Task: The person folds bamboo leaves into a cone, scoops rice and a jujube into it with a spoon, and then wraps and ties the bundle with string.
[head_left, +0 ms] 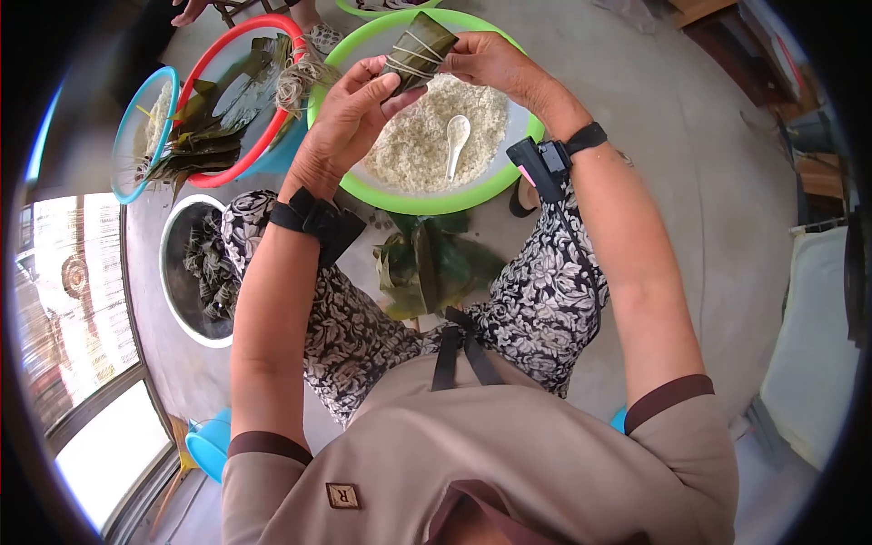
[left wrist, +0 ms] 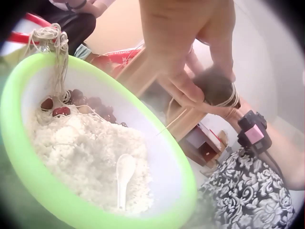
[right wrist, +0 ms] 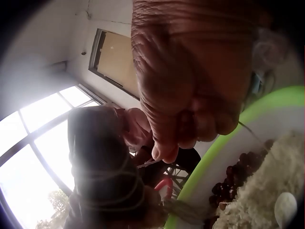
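A leaf-wrapped rice dumpling point(head_left: 420, 53), bound with several turns of pale string, is held over the basin of rice. My left hand point(head_left: 356, 107) grips it from the left, thumb along its lower side. Close to its right end, my right hand point(head_left: 498, 65) has its fingers curled and pinches the string point(right wrist: 150, 163), pulled out from the dumpling point(right wrist: 106, 171) in the right wrist view. Below both hands, a green-rimmed basin point(head_left: 423, 202) holds white rice point(head_left: 409, 141) with a white spoon point(head_left: 458, 141) lying on it. Dark red dates point(left wrist: 61, 111) sit beside the rice in the left wrist view.
A bundle of string point(head_left: 304, 82) hangs between the green basin and a red-rimmed basin point(head_left: 238, 173) of leaves. A blue-rimmed basin point(head_left: 116, 145) stands farther left. Wrapped dumplings point(head_left: 213, 263) fill a white-rimmed tub point(head_left: 166, 263). More leaves point(head_left: 431, 268) lie between the knees.
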The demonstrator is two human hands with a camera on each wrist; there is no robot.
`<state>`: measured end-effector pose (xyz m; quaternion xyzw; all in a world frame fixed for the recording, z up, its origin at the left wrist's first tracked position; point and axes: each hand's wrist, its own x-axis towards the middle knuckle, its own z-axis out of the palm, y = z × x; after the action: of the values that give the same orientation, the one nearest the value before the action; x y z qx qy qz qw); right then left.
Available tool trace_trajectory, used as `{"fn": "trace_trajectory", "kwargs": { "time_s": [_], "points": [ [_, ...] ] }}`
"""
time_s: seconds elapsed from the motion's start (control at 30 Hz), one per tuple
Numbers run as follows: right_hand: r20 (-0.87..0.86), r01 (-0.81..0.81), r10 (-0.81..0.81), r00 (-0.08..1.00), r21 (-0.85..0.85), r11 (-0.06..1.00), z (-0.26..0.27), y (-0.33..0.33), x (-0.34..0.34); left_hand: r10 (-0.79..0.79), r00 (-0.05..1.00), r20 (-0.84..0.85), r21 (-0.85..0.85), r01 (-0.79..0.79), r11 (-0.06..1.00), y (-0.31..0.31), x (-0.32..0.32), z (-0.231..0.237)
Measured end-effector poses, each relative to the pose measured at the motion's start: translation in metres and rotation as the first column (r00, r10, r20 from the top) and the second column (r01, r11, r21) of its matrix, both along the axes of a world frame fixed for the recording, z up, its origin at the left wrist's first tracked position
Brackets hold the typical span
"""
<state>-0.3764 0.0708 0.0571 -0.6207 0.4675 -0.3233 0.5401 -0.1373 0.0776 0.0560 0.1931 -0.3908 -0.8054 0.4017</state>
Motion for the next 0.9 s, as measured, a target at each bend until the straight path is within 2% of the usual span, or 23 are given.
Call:
{"fn": "trace_trajectory", "kwargs": {
  "time_s": [0.03, 0.07, 0.13, 0.2, 0.27, 0.3, 0.37, 0.4, 0.43, 0.47, 0.5, 0.57, 0.6, 0.67, 0.7, 0.73, 0.8, 0.87, 0.9],
  "points": [
    [-0.028, -0.007, 0.006, 1.000, -0.033, 0.999, -0.001, 0.000, 0.006, 0.046, 0.999, -0.009, 0.068, -0.045, 0.997, -0.002, 0.000, -0.002],
    [-0.026, -0.008, 0.007, 1.000, -0.042, 0.999, -0.005, 0.001, 0.013, 0.047, 0.999, -0.007, 0.058, -0.046, 0.997, -0.005, 0.001, -0.006],
    [-0.131, 0.073, -0.100, 0.986, -0.196, 0.978, -0.009, 0.006, 0.025, 0.082, 0.994, -0.078, 0.163, -0.069, 0.984, -0.010, 0.002, -0.016],
    [-0.158, 0.056, -0.097, 0.983, -0.246, 0.968, -0.004, 0.010, 0.027, 0.099, 0.993, -0.066, 0.166, -0.087, 0.982, -0.015, 0.004, -0.019],
    [-0.265, 0.028, -0.101, 0.959, -0.267, 0.963, -0.005, 0.011, 0.026, 0.152, 0.988, 0.026, 0.119, -0.154, 0.981, -0.019, 0.007, -0.027],
    [-0.264, 0.027, -0.100, 0.959, -0.266, 0.964, -0.006, 0.012, 0.026, 0.153, 0.988, 0.027, 0.119, -0.155, 0.981, -0.019, 0.007, -0.028],
    [-0.303, 0.004, -0.086, 0.949, -0.264, 0.965, -0.006, 0.014, 0.025, 0.327, 0.914, 0.241, -0.013, -0.334, 0.943, -0.016, 0.005, -0.027],
    [-0.303, 0.003, -0.085, 0.949, -0.261, 0.965, -0.006, 0.016, 0.025, 0.327, 0.914, 0.242, -0.011, -0.334, 0.942, -0.014, 0.004, -0.023],
    [-0.306, -0.009, -0.077, 0.949, -0.270, 0.963, -0.006, 0.018, 0.025, 0.384, 0.833, 0.398, -0.180, -0.340, 0.923, -0.012, 0.004, -0.019],
    [-0.308, -0.021, -0.069, 0.949, -0.279, 0.960, -0.005, 0.019, 0.024, 0.453, 0.720, 0.526, -0.344, -0.308, 0.887, -0.008, 0.004, -0.014],
    [-0.309, -0.021, -0.068, 0.949, -0.277, 0.961, -0.003, 0.020, 0.024, 0.451, 0.720, 0.527, -0.341, -0.307, 0.888, -0.005, 0.002, -0.010],
    [-0.356, -0.051, -0.050, 0.933, -0.271, 0.961, 0.002, 0.021, 0.022, 0.641, 0.378, 0.668, -0.688, -0.017, 0.726, 0.000, -0.001, -0.006],
    [-0.356, -0.050, -0.050, 0.933, -0.267, 0.962, 0.006, 0.021, 0.021, 0.639, 0.379, 0.670, -0.685, -0.016, 0.728, 0.000, -0.001, -0.009],
    [-0.334, -0.038, -0.019, 0.942, -0.163, 0.986, 0.011, 0.023, 0.019, 0.760, 0.341, 0.553, -0.832, 0.180, 0.524, 0.000, -0.001, -0.017],
    [-0.333, -0.040, -0.016, 0.943, -0.159, 0.986, 0.007, 0.021, 0.019, 0.757, 0.420, 0.501, -0.859, 0.133, 0.494, 0.001, -0.002, -0.019],
    [-0.282, -0.006, -0.027, 0.959, -0.114, 0.993, 0.001, 0.018, 0.017, 0.754, 0.420, 0.505, -0.857, 0.137, 0.497, 0.003, -0.002, -0.021],
    [-0.232, 0.032, -0.047, 0.972, -0.067, 0.997, -0.002, 0.015, 0.013, 0.716, 0.475, 0.511, -0.858, 0.240, 0.454, 0.012, -0.006, -0.011],
    [0.024, 0.017, -0.022, 0.999, 0.175, 0.984, -0.003, 0.013, 0.012, 0.693, 0.504, 0.515, -0.857, 0.290, 0.426, 0.021, -0.009, -0.011],
    [0.025, 0.013, -0.017, 1.000, 0.176, 0.984, -0.004, 0.015, 0.014, 0.670, 0.529, 0.521, -0.853, 0.339, 0.396, 0.026, -0.009, -0.011]
  ]
}}
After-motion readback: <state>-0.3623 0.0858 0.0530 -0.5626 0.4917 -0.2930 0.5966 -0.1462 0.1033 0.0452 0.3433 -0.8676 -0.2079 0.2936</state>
